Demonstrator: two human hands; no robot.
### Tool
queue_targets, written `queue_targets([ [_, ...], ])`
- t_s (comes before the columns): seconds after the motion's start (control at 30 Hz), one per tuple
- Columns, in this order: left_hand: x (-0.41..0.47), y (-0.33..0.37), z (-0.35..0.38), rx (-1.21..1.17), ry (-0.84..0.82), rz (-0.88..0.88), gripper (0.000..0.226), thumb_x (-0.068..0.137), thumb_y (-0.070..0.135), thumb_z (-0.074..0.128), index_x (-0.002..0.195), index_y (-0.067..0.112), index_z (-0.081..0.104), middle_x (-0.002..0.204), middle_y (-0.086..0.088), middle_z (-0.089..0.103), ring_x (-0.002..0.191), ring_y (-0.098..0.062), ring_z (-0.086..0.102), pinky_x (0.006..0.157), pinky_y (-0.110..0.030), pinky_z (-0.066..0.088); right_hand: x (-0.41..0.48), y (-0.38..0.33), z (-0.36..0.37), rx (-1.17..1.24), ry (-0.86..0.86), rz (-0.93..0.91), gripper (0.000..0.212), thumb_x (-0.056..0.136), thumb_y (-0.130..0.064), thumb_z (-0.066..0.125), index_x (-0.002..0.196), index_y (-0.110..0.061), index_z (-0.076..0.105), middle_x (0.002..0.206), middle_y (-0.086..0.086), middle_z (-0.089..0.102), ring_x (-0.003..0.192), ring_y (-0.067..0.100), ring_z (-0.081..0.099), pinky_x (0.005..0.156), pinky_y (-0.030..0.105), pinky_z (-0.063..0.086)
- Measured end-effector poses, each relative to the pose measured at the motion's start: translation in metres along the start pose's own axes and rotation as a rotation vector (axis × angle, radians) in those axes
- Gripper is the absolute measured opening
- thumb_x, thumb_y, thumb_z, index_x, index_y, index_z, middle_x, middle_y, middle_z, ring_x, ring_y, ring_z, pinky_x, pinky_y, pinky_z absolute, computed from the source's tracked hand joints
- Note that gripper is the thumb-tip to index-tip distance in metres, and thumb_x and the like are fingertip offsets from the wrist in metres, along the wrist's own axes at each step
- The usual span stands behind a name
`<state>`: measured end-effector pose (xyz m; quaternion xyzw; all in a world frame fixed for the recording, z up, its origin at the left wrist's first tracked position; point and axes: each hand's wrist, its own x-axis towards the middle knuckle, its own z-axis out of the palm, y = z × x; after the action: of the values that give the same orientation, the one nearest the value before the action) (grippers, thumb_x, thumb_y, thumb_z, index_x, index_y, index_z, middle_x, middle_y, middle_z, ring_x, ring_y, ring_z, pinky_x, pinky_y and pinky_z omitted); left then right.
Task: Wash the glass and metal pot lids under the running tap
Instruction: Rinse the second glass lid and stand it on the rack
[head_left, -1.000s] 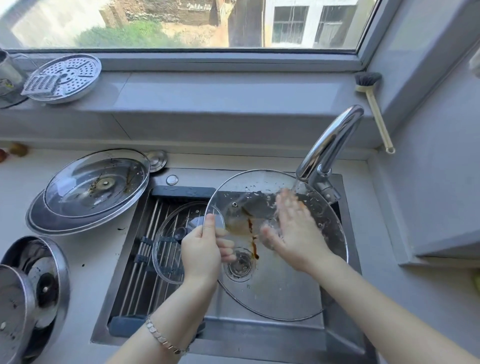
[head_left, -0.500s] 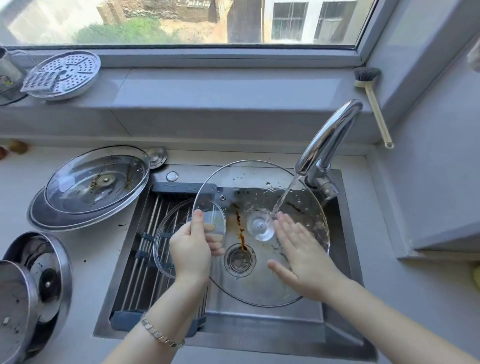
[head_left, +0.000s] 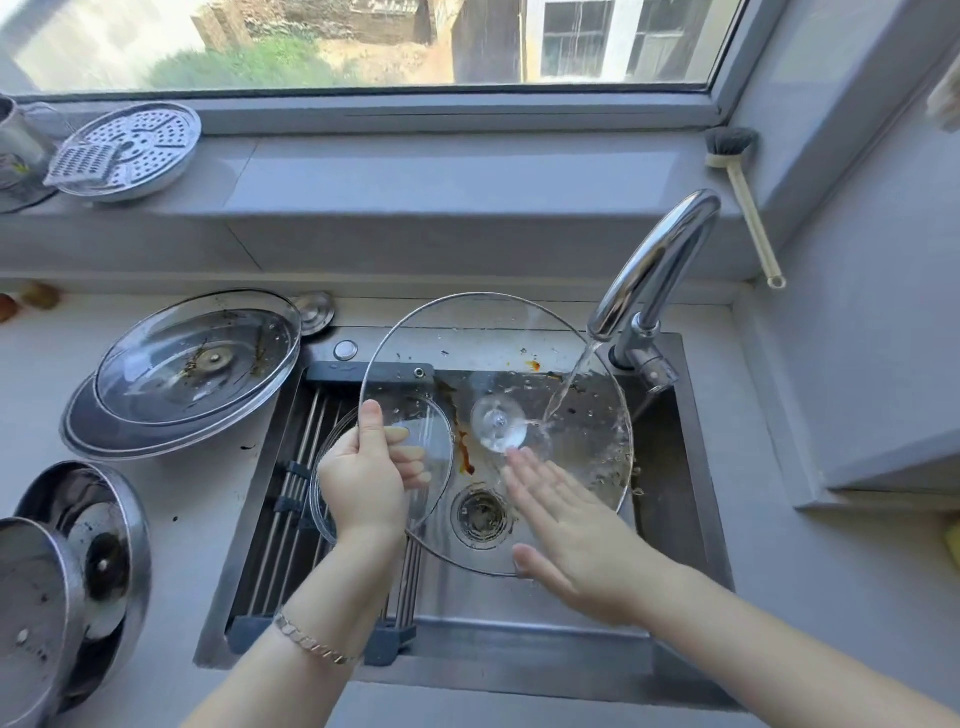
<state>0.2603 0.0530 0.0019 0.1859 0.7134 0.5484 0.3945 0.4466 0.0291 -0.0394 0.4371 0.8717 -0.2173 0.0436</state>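
hanging tilted over the sink (head_left: 675, 467), the big glass lid (head_left: 519, 338) takes the tap (head_left: 660, 260) stream near its knob (head_left: 498, 423). the left grip (head_left: 363, 478) pinches its left rim, thumb on top; the right grip (head_left: 576, 540) lies flat, fingers straight, on the glass. wet, it is likely slick, stiff and breakable: hold the rim.

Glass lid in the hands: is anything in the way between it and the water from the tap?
Nothing visible is. The water falls from the tap straight onto the glass lid, beside its knob. The right hand lies flat lower on the lid, clear of the stream, and the left hand grips the left rim.
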Motion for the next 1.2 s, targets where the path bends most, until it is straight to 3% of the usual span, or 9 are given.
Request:
queue_targets([
  [0.07,0.001,0.001,0.000,-0.020,0.015,-0.005,0.043,0.095,0.036,0.046,0.072,0.002,0.057,0.056,-0.016,0.057,0.031,-0.011,0.052,0.037,-0.022,0.050,0.002,0.004,0.002,-0.020,0.065,-0.011,0.079,0.090,-0.062,0.001,0.148,-0.008,0.004,0.156,0.012,0.000,0.143,0.023,-0.014,0.114,0.026,-0.005],
  [0.17,0.002,0.003,0.003,-0.062,0.032,-0.015,0.042,0.096,0.034,0.045,0.072,0.001,0.055,0.056,-0.016,0.055,0.031,-0.013,0.049,0.036,-0.022,0.047,0.003,0.014,-0.009,0.071,0.059,0.133,0.091,0.069,-0.074,-0.019,0.140,-0.017,-0.022,0.150,0.005,-0.028,0.140,0.017,-0.027,0.112,0.025,-0.018],
  [0.3,0.001,-0.002,0.008,-0.047,0.043,-0.034,0.043,0.096,0.034,0.046,0.078,-0.003,0.057,0.055,-0.015,0.055,0.030,-0.012,0.049,0.035,-0.020,0.045,0.004,-0.023,0.004,0.047,-0.005,-0.158,0.077,0.092,-0.061,0.006,0.147,-0.007,0.010,0.154,0.011,0.008,0.143,0.026,0.010,0.114,0.026,0.000],
  [0.43,0.006,-0.006,0.009,-0.063,0.045,-0.074,0.043,0.095,0.035,0.046,0.075,-0.002,0.056,0.046,-0.012,0.056,0.027,-0.011,0.048,0.034,-0.020,0.046,0.009,-0.005,-0.006,0.078,0.045,-0.058,0.085,0.076,-0.071,-0.014,0.142,-0.018,-0.012,0.154,0.003,-0.015,0.142,0.016,-0.018,0.109,0.017,-0.021],
  [0.6,-0.002,-0.014,0.012,0.031,-0.003,-0.086,0.044,0.095,0.033,0.046,0.067,0.001,0.058,0.032,0.002,0.055,0.028,-0.004,0.050,0.032,-0.013,0.040,0.025,-0.035,-0.007,0.122,0.034,-0.245,0.080,0.082,-0.064,0.000,0.141,-0.011,-0.009,0.149,0.000,-0.014,0.139,0.018,-0.018,0.112,0.020,-0.015],
  [0.73,-0.011,-0.018,0.015,0.035,-0.085,-0.124,0.046,0.095,0.031,0.047,0.061,0.002,0.057,0.037,0.000,0.058,0.030,-0.009,0.053,0.033,-0.016,0.043,0.039,-0.021,-0.017,0.109,0.064,-0.041,0.091,0.069,-0.069,-0.013,0.141,-0.014,-0.017,0.143,-0.004,-0.029,0.136,0.010,-0.028,0.115,0.026,-0.015],
  [0.87,-0.007,-0.025,0.012,0.112,-0.078,-0.116,0.046,0.093,0.037,0.050,0.067,-0.001,0.057,0.055,-0.011,0.057,0.053,-0.018,0.055,0.052,-0.026,0.044,0.024,-0.047,-0.004,0.151,0.038,-0.260,0.081,0.084,-0.060,0.002,0.143,-0.007,-0.011,0.149,0.001,-0.022,0.140,0.010,-0.022,0.114,0.023,-0.014],
  [1.07,-0.015,-0.020,0.015,0.123,-0.184,-0.127,0.046,0.096,0.029,0.046,0.060,0.006,0.061,0.038,0.005,0.061,0.035,-0.004,0.058,0.036,-0.014,0.045,0.051,-0.025,-0.011,0.110,0.102,-0.097,0.093,0.070,-0.071,-0.017,0.145,-0.015,-0.011,0.147,-0.006,-0.022,0.138,0.008,-0.023,0.112,0.021,-0.017],
  [1.2,-0.019,-0.015,0.015,0.085,-0.242,-0.184,0.051,0.097,0.033,0.041,0.063,-0.002,0.056,0.034,-0.002,0.056,0.029,-0.012,0.054,0.032,-0.022,0.046,0.066,-0.005,-0.017,0.023,0.163,-0.006,0.086,0.074,-0.070,-0.018,0.142,-0.017,-0.014,0.148,-0.006,-0.021,0.140,0.011,-0.020,0.111,0.022,-0.018],
])
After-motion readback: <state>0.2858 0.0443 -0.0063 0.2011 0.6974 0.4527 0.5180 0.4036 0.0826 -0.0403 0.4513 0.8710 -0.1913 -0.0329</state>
